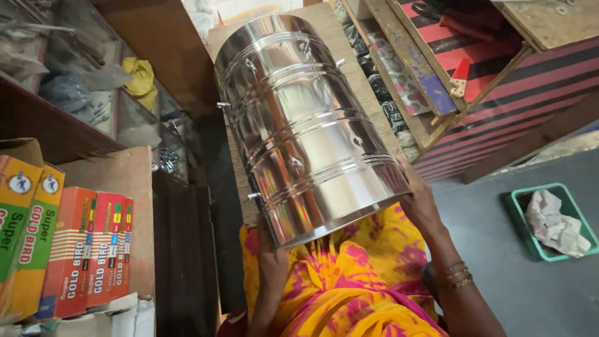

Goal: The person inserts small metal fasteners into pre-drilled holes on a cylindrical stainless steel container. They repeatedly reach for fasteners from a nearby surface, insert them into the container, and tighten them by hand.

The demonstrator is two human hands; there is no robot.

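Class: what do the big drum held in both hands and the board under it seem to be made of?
Drum: likely polished stainless steel; mirror-bright reflections, pressed ribs and small rivet-like studs. Board: probably pressed wood or plywood; matte brown with a fibrous, rough edge.

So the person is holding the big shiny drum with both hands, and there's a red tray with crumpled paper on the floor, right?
Almost. The tray is green, not red; the head view shows it at the right, on the floor, with crumpled paper in it. The rest stands: the left hand and right hand both hold the big shiny drum.
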